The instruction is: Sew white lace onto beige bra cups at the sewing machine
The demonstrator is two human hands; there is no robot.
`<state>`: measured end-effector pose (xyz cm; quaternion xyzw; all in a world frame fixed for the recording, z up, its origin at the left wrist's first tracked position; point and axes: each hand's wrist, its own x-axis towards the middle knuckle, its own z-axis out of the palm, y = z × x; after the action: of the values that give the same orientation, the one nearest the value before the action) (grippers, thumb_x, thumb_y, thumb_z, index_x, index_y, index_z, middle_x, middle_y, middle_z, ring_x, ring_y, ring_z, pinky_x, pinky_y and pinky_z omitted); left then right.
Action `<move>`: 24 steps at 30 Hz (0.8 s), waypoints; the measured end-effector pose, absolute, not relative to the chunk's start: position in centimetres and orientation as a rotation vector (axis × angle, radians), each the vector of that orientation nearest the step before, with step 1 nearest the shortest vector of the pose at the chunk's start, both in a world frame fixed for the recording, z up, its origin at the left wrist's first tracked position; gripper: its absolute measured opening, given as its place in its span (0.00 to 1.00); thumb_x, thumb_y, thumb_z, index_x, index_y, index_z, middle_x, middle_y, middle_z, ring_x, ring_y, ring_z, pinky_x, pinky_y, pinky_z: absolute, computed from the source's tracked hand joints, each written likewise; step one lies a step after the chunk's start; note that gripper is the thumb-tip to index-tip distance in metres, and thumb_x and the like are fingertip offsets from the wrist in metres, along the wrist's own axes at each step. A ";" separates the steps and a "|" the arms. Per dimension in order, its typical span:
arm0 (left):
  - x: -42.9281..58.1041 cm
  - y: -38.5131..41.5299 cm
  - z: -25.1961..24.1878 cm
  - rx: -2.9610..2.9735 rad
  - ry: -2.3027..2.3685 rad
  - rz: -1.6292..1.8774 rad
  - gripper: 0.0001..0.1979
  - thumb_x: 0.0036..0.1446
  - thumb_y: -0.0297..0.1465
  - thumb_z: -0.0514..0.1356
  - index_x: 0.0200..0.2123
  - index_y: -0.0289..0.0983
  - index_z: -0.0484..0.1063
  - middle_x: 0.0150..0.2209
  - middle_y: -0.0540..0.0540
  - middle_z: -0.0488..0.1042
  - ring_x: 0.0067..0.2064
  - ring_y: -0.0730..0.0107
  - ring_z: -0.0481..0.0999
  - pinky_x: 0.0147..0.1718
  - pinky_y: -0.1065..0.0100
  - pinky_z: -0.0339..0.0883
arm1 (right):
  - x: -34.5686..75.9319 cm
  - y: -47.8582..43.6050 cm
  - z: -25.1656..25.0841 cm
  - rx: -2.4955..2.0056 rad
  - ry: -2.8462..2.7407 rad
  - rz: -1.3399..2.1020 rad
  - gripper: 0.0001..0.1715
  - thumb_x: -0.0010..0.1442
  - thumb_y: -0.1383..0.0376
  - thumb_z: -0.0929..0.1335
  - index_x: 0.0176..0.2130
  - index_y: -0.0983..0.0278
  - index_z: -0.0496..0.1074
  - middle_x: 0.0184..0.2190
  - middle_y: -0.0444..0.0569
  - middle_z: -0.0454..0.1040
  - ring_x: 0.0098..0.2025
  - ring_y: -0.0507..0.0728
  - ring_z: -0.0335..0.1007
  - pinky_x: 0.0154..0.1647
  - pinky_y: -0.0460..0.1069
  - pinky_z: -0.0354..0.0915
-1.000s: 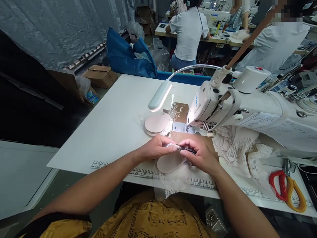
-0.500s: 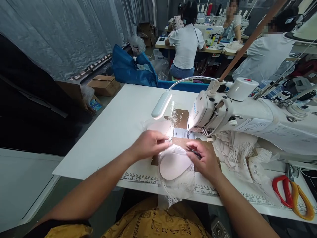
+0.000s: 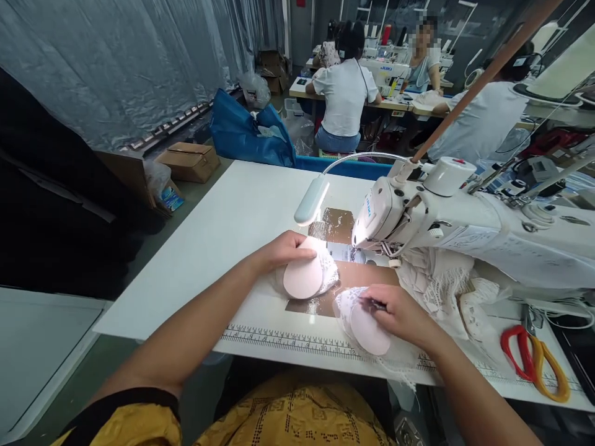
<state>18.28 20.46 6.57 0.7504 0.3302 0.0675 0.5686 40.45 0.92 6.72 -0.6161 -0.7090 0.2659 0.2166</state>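
My left hand (image 3: 284,253) grips a pale pink bra cup (image 3: 302,280), thumb on its face. White lace (image 3: 330,272) fans out from the cup's right side. Lower and to the right, my right hand (image 3: 397,314) is closed on a second lace-edged bra cup (image 3: 369,333), which lies over the table's printed ruler. A small dark tool (image 3: 377,304) pokes out between the right fingers; its kind is mostly hidden. Both cups are in front of the sewing machine (image 3: 385,210), apart from its needle area.
A lit lamp (image 3: 311,199) hangs over the brown-taped machine bed. Cream lace fabric (image 3: 439,279) is heaped under the machine arm. Scissors with red and yellow handles (image 3: 534,362) lie at the right edge. People sit at machines beyond a blue bag (image 3: 251,133).
My hands have moved apart. The left now holds a cup up at the left; the right has drawn the other cup down and rightward, still with the dark tool. The view has shifted slightly.
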 end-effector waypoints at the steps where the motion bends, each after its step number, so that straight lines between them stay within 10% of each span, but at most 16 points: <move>1: 18.1 20.1 6.6 1.672 0.735 0.165 0.16 0.53 0.41 0.61 0.35 0.32 0.76 0.34 0.42 0.78 0.34 0.62 0.77 0.30 0.67 0.69 | 40.5 1.2 6.7 -1.692 -1.849 0.771 0.09 0.60 0.69 0.64 0.32 0.62 0.73 0.30 0.47 0.76 0.32 0.57 0.72 0.31 0.50 0.67; 6: 18.4 19.1 6.6 1.484 0.641 0.154 0.15 0.52 0.40 0.64 0.33 0.31 0.76 0.33 0.43 0.77 0.34 0.64 0.75 0.31 0.68 0.68 | 39.0 4.0 6.1 -1.620 -1.527 0.905 0.21 0.57 0.56 0.69 0.49 0.61 0.73 0.43 0.51 0.77 0.45 0.61 0.74 0.43 0.55 0.71; 11: 18.1 19.0 6.7 1.583 0.563 0.140 0.13 0.51 0.34 0.63 0.39 0.32 0.72 0.35 0.45 0.75 0.35 0.66 0.74 0.30 0.71 0.67 | 36.9 5.5 5.6 -1.631 -1.501 0.940 0.15 0.58 0.57 0.68 0.25 0.63 0.71 0.21 0.42 0.68 0.24 0.53 0.63 0.24 0.47 0.60; 16: 18.1 18.8 7.0 1.917 0.434 0.148 0.33 0.47 0.31 0.65 0.58 0.37 0.64 0.53 0.41 0.71 0.51 0.57 0.71 0.47 0.63 0.66 | 36.6 5.0 5.1 -1.542 -1.455 1.058 0.15 0.61 0.57 0.66 0.28 0.64 0.71 0.22 0.42 0.67 0.26 0.52 0.61 0.26 0.46 0.57; 24: 20.2 17.2 6.3 1.948 0.409 0.086 0.15 0.53 0.41 0.63 0.38 0.34 0.74 0.35 0.47 0.75 0.35 0.67 0.72 0.33 0.70 0.64 | 36.9 4.5 4.5 -1.453 -1.341 1.111 0.12 0.61 0.59 0.67 0.42 0.63 0.73 0.39 0.48 0.76 0.40 0.57 0.72 0.42 0.51 0.67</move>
<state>20.19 17.16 6.35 0.8208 0.1725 0.0363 0.5434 36.89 4.47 4.45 -0.5807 -0.5356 0.4439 0.4230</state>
